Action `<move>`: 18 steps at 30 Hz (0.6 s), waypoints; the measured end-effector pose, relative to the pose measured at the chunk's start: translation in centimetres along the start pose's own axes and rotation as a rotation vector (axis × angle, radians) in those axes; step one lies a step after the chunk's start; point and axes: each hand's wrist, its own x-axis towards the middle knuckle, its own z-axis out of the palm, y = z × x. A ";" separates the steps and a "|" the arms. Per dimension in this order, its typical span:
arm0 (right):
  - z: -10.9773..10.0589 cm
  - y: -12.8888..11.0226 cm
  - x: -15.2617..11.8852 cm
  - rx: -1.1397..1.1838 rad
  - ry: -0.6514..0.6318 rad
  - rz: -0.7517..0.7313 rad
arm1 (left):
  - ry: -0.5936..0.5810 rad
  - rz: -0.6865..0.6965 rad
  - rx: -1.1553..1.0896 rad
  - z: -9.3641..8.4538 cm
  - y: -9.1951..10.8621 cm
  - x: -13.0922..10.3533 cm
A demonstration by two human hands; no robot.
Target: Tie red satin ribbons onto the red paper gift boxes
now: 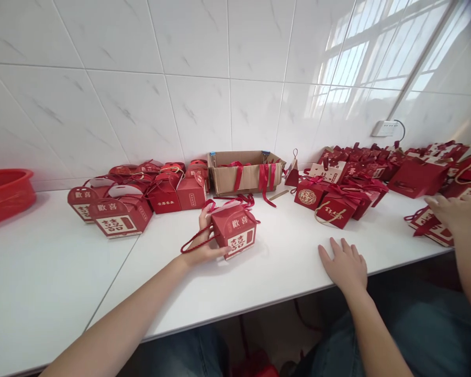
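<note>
My left hand [204, 243] grips a small red gift box [235, 233] from its left side, thumb across the lower front. The box stands upright on the white table, with a cream panel of red characters facing me. A dark red cord handle [198, 241] loops over my left wrist side, and pink-red ribbon shows at the top of the box. To the right, my right hand [345, 264] lies flat near the table's front edge, fingers spread and holding nothing. Closest beyond it is a red box with a gold cord handle [335, 211].
A cardboard box [245, 178] with ribbons over its rim stands against the tiled wall. Red gift boxes [118, 217] cluster at left, and more gift boxes [377, 162] fill the back right. A red basin [8, 196] sits far left. At right, another person's hand [455, 214] is over a box.
</note>
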 end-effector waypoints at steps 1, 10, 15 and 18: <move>0.0 0.0 0.0 0.004 0.002 -0.001 | -0.084 -0.045 -0.008 0.0 0.4 0.0; -0.3 -0.8 -0.2 0.183 0.035 0.003 | -0.368 -0.176 -0.126 -0.2 1.7 0.1; -0.8 -4.5 -0.9 0.871 -0.003 -0.422 | -0.362 -0.231 0.035 -0.4 1.4 -0.1; -1.1 -7.4 -1.0 0.998 -0.020 -0.530 | -0.413 -0.201 0.097 0.1 0.9 0.2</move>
